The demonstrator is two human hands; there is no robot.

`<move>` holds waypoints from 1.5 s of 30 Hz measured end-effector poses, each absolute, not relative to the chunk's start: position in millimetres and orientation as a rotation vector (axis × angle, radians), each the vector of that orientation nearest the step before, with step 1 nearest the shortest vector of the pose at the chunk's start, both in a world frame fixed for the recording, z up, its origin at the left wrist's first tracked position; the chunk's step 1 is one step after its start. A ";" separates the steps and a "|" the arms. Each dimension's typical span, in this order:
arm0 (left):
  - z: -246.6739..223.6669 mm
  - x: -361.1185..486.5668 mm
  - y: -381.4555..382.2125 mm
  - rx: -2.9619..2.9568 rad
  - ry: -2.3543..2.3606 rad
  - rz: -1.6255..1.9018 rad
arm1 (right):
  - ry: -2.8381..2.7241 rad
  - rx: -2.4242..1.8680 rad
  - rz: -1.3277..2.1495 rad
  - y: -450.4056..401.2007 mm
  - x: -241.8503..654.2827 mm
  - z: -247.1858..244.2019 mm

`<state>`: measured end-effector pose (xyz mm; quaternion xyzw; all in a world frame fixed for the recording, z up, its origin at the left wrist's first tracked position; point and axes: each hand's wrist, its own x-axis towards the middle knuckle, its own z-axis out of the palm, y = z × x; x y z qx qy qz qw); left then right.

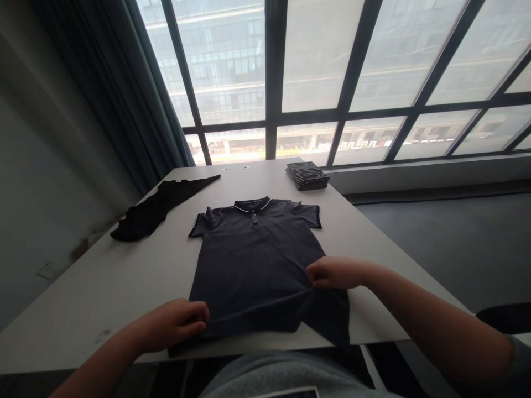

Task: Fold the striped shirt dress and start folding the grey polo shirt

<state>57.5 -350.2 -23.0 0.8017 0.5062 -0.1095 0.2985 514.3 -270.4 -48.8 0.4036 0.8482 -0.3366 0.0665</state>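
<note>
A dark navy polo shirt (253,260) lies front up on the white table, its collar toward the window and its hem toward me. My left hand (178,323) is closed on the shirt's lower left edge near the hem. On the other side, my right hand (336,272) pinches the fabric at the lower right side. Between the hands the hem is partly lifted, and a fold runs across it. One corner of the shirt hangs toward the table's front edge below my right hand. Both short sleeves are spread outward.
The white table (136,282) reaches to a large window. A crumpled black garment (161,207) lies at its left side. A folded striped cloth stack (307,175) sits at the far right corner. A dark curtain (120,83) hangs at the left.
</note>
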 end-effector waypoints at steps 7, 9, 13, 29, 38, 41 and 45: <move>-47.7 64.1 -318.4 2.398 1.483 0.057 | 2.889 1.339 -0.862 -281.0 505.7 -70.4; -64.9 62.1 -291.7 2.483 1.495 0.194 | 2.914 1.457 -0.705 -269.7 507.7 -93.2; -85.5 77.9 -218.1 2.596 1.603 0.192 | 2.974 1.450 -0.478 -223.3 502.3 -119.8; -114.2 120.3 6.1 1.944 2.309 0.040 | 2.020 2.559 -0.377 -25.3 527.1 -142.1; -120.6 89.0 42.1 2.023 2.414 0.241 | 2.022 2.603 -0.333 -19.4 546.3 -146.3; -109.8 57.2 42.1 2.030 2.452 0.238 | 2.114 2.544 -0.303 -20.4 560.2 -153.0; -89.9 21.1 40.3 2.108 2.452 0.216 | 2.225 2.446 -0.232 -18.1 570.1 -161.9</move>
